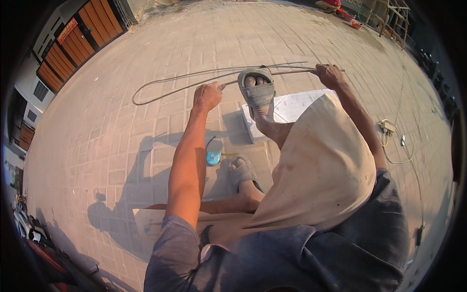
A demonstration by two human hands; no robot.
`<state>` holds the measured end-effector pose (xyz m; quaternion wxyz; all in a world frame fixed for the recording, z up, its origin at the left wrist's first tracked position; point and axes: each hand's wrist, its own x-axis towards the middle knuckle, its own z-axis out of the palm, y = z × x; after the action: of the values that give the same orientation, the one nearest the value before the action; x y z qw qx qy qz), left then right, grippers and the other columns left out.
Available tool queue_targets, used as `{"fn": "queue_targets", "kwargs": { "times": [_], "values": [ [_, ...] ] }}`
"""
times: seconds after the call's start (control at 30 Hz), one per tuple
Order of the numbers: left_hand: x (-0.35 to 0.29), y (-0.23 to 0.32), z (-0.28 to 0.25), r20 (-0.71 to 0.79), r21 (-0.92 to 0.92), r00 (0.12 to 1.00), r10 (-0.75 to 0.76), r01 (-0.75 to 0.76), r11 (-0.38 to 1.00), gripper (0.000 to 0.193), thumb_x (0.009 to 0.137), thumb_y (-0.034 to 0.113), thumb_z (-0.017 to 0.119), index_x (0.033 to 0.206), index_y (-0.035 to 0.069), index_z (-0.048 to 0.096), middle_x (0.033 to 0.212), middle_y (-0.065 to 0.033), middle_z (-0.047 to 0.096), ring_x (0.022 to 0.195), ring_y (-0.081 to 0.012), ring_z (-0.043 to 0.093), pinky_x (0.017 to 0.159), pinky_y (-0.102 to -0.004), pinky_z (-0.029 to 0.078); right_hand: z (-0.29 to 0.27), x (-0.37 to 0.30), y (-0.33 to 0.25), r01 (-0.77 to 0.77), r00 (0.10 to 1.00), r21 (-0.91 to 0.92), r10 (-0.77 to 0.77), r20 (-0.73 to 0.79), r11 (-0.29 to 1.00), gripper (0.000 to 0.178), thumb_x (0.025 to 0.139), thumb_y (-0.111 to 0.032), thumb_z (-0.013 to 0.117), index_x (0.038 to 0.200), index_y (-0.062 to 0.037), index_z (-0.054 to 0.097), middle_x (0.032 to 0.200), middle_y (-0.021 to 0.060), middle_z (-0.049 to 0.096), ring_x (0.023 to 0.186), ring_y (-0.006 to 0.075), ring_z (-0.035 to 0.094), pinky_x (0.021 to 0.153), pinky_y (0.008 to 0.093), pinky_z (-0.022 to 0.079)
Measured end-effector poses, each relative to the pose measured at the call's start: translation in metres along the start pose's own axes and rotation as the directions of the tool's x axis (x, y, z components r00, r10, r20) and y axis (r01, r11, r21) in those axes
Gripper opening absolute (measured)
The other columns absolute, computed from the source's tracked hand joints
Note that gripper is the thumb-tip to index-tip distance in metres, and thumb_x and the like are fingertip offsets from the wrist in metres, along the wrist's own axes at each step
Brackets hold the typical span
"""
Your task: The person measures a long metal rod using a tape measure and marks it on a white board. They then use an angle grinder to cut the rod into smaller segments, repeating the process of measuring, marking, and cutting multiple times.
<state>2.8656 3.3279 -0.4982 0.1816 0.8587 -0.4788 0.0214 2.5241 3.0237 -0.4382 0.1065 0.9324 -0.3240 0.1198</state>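
- Surface: paving (112,126), sunlit; slatted gate (99,19) along its far-left edge, motorbikes (34,228) at the near-left edge, red buckets (356,24) toward the far-right corner.
- White block (304,100) lay on the paving, partly hidden by a raised knee.
- Tape measure (213,158) sat near the block's near-left corner; cabled socket (387,126) lay toward the paving's right edge.
- Brown rod (292,72) ran between both hands, beyond the block's far edge; a sandal (259,95) blocked its middle. Grey looped rod (160,81) lay alongside; any join unclear.
- Left hand (207,96) and right hand (330,76): both fists closed around the brown rod.
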Motion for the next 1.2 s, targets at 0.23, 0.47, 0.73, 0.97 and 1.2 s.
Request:
{"fn": "queue_targets", "kwargs": {
  "times": [0.23,0.47,0.73,0.97,1.2],
  "values": [
    [-0.023,-0.02,-0.031,-0.077,0.002,0.997,-0.002,0.003,1.0,0.038,0.102,0.042,0.053,0.102,0.008,0.071,0.094,-0.0253,0.071,0.094,-0.0463,0.067,0.081,-0.055,0.053,-0.022,-0.049,-0.062,-0.088,0.99,0.05,0.093,-0.107,0.995,0.037,0.1,-0.04,0.056,0.084,-0.0083,0.067,0.083,0.0171,0.072,0.081,0.0365,0.07,0.074,0.0493,0.049],
    [-0.005,0.063,-0.071,-0.181,0.025,0.971,-0.153,0.161,0.987,0.044,0.102,0.04,0.053,0.095,0.001,0.074,0.096,-0.0272,0.072,0.097,-0.0443,0.07,0.082,-0.0521,0.054,-0.027,-0.007,-0.142,-0.114,0.992,0.212,0.125,-0.037,0.971,0.018,0.088,-0.008,0.053,0.093,0.0002,0.068,0.09,0.0238,0.072,0.084,0.0401,0.072,0.07,0.05,0.055],
    [0.026,-0.004,-0.057,-0.281,-0.191,0.946,-0.16,0.108,0.976,0.048,0.102,0.044,0.052,0.099,0.0,0.071,0.098,-0.0228,0.073,0.094,-0.0394,0.07,0.081,-0.0494,0.052,-0.067,0.065,-0.07,0.168,0.976,0.312,-0.113,-0.186,0.935,0.019,0.096,-0.016,0.054,0.092,-0.0006,0.065,0.086,0.0192,0.07,0.082,0.0387,0.068,0.074,0.0496,0.05],
    [0.115,-0.068,-0.071,-0.011,-0.886,0.732,-0.681,0.308,0.345,0.043,0.104,0.041,0.056,0.091,0.001,0.065,0.067,-0.0036,0.054,0.055,-0.0151,0.051,0.057,-0.0298,0.045,-0.128,0.157,-0.012,0.067,0.979,0.196,-0.026,-0.205,0.978,0.031,0.103,-0.026,0.05,0.111,-0.0013,0.068,0.103,0.0199,0.072,0.1,0.0376,0.067,0.088,0.0501,0.049],
    [0.15,-0.135,-0.004,0.13,-0.216,0.906,-0.403,0.422,0.881,0.049,0.101,0.044,0.054,0.1,-0.003,0.069,0.076,-0.0154,0.068,0.073,-0.0273,0.067,0.077,-0.0418,0.052,-0.021,0.216,-0.004,0.219,0.973,-0.03,-0.216,0.082,0.975,0.017,0.097,-0.012,0.058,0.105,-0.0033,0.071,0.103,0.0161,0.071,0.1,0.0328,0.067,0.09,0.0446,0.05]
  ]
}}
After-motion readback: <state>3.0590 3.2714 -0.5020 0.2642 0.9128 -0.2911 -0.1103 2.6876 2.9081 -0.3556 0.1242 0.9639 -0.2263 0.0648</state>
